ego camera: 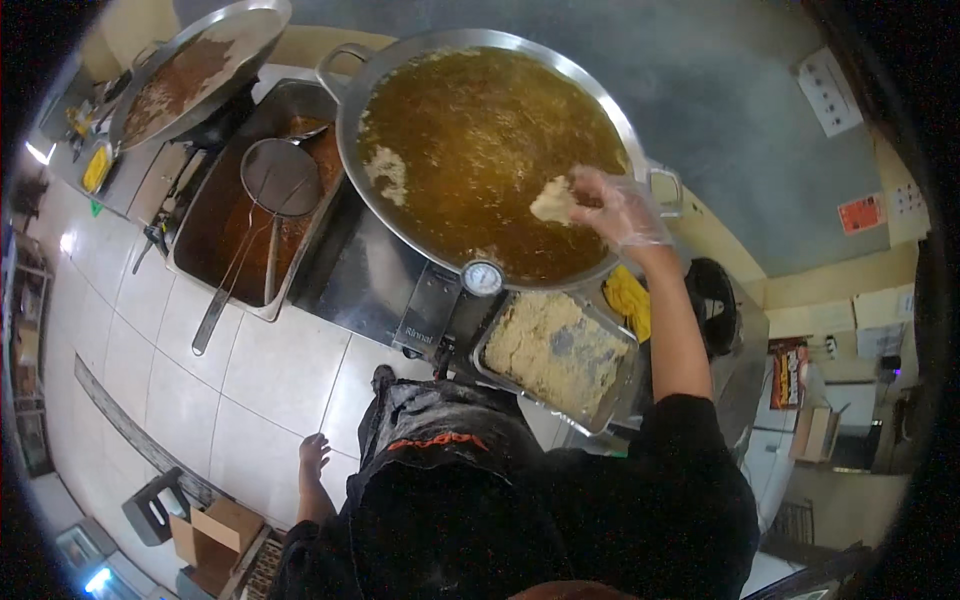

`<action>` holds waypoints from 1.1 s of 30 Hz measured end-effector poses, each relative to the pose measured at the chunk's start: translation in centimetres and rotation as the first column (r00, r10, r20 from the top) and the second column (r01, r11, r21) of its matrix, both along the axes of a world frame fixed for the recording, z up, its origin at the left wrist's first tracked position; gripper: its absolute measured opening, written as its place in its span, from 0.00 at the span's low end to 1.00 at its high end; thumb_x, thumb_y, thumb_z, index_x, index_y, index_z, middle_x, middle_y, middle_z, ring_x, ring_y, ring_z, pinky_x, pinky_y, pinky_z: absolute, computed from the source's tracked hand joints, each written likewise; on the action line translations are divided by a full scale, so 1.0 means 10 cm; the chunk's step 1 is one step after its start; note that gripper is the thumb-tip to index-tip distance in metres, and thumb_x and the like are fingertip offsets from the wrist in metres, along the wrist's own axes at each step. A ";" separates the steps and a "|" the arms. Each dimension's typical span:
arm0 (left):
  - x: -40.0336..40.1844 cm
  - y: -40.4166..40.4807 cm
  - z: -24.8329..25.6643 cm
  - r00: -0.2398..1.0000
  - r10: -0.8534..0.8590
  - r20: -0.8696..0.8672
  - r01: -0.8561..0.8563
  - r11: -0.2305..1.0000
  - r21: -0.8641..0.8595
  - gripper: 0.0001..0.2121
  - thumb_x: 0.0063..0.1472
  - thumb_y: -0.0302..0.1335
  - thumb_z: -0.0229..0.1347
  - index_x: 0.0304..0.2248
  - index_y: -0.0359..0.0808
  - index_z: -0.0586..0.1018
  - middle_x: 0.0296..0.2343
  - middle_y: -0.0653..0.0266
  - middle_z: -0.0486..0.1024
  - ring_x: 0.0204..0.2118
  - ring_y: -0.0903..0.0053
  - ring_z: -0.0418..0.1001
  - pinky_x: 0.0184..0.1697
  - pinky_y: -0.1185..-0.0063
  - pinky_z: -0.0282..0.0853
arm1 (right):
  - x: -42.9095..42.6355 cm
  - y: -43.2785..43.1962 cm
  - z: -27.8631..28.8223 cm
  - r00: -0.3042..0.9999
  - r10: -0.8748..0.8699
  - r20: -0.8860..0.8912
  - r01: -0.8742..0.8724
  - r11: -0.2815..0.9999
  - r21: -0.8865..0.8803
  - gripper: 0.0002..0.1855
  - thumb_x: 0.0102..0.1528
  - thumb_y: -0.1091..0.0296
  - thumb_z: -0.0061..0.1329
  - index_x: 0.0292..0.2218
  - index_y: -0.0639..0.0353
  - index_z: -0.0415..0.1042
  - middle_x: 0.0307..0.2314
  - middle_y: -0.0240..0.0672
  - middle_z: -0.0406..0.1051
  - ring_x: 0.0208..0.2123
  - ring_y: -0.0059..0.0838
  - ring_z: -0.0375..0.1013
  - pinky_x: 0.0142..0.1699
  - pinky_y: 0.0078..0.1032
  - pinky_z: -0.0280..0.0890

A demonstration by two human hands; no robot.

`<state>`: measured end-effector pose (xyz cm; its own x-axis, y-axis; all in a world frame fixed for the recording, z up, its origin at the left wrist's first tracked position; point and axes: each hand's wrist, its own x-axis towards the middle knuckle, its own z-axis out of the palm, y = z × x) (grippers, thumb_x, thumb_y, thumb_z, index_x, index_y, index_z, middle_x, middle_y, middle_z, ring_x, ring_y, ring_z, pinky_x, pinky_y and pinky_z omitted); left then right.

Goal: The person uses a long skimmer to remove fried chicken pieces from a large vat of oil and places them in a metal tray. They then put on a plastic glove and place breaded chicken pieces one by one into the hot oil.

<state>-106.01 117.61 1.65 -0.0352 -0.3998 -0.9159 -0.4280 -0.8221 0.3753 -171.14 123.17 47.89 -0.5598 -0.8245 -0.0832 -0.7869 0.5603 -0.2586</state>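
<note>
Over the right part of a large metal pan of oil point(465, 142), my right hand point(619, 206) wears a clear plastic glove and grips a pale, coated piece of food point(553, 201). A clump of light batter or food point(386, 176) floats near the pan's left side. A dial thermometer point(482, 278) sits at the near rim. Below the pan, a metal tray point(634, 352) holds pale, crumbly coating point(540, 345). My left hand point(315, 451) hangs bare beside my apron, away from the pan, its fingers slightly curled and apart, holding nothing.
Left of the pan, a deep rectangular container point(184, 247) holds reddish-brown liquid, with a mesh strainer point(279, 178) across it. A second wide pan point(187, 82) stands tilted farther left. A yellow cloth point(628, 301) lies right of the tray. An opened cardboard box point(217, 532) is at lower left.
</note>
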 end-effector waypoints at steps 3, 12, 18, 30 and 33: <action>-0.19 -0.08 0.17 0.998 0.024 -0.066 -0.027 0.999 -0.047 0.17 0.60 0.36 0.51 0.47 0.42 0.68 0.37 0.67 0.74 0.35 0.75 0.72 0.35 0.73 0.66 | 0.05 0.38 0.12 0.994 -0.085 0.066 0.104 0.924 -0.368 0.19 0.55 0.60 0.48 0.47 0.55 0.68 0.40 0.38 0.73 0.43 0.29 0.71 0.49 0.28 0.62; -0.94 -0.15 0.14 0.978 -0.164 -0.126 0.169 0.985 0.031 0.13 0.61 0.35 0.52 0.44 0.42 0.70 0.29 0.69 0.74 0.27 0.81 0.72 0.25 0.80 0.65 | 0.23 2.28 -2.77 0.747 -0.406 0.526 0.606 0.741 -0.289 0.09 0.53 0.67 0.50 0.37 0.57 0.71 0.29 0.32 0.71 0.33 0.24 0.70 0.40 0.25 0.65; -1.17 -0.20 0.26 0.930 -0.250 -0.271 0.266 0.964 0.022 0.10 0.62 0.32 0.50 0.43 0.42 0.71 0.28 0.68 0.75 0.25 0.81 0.71 0.22 0.81 0.62 | 1.03 2.09 -3.47 0.597 -0.387 0.703 0.675 0.716 -0.179 0.32 0.41 0.59 0.59 0.46 0.58 0.65 0.32 0.42 0.71 0.34 0.35 0.71 0.39 0.31 0.65; -1.24 -0.26 0.31 0.929 -0.241 -0.281 0.240 0.970 -0.040 0.11 0.60 0.32 0.52 0.42 0.41 0.72 0.29 0.69 0.74 0.28 0.80 0.71 0.28 0.77 0.65 | 0.97 2.17 -3.09 0.772 -0.442 0.457 0.531 0.843 -0.082 0.23 0.43 0.54 0.55 0.40 0.56 0.72 0.28 0.38 0.72 0.28 0.32 0.70 0.36 0.30 0.65; -0.63 -0.16 -0.19 0.837 -0.486 -0.252 0.425 0.867 -0.260 0.11 0.60 0.33 0.52 0.41 0.40 0.72 0.28 0.69 0.74 0.27 0.79 0.71 0.27 0.76 0.64 | 1.08 2.13 -2.64 0.799 -0.343 0.494 0.494 0.843 -0.214 0.20 0.44 0.58 0.55 0.39 0.56 0.72 0.25 0.37 0.72 0.28 0.28 0.70 0.35 0.27 0.64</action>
<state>-112.33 115.99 -0.22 -0.5156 -0.4309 -0.7406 -0.5780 -0.4631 0.6719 -160.37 144.47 21.52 -0.8261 -0.5372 -0.1701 -0.2630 0.6347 -0.7267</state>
